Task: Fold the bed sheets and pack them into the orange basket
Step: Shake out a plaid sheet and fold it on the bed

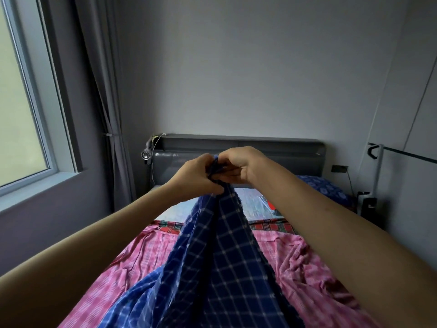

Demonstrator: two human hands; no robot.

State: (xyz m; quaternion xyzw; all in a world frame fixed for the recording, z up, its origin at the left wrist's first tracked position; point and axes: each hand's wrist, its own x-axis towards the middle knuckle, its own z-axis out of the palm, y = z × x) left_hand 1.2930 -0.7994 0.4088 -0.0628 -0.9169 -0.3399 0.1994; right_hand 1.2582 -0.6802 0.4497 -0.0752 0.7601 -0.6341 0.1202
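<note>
Two sheets at least are in view, and neither is folded yet. Both hands meet just in front of the headboard (236, 147). The left hand (198, 172) and the right hand (243, 165) each have fingers curled round the bunched top edge of the blue checked sheet (227, 256), which hangs from them in long doubled drapes running away from the headboard.

This looks like edges being matched for a first fold, so I judge this sheet barely begun, with the halving and later folds all left. Beneath it, farther from the headboard than a pale strip of mattress (255, 202), the pink checked sheet (146, 254) lies spread and rumpled. A red tartan cloth (272, 224) shows at its headboard side.

No orange basket is visible, so the packing appears entirely undone.
</note>
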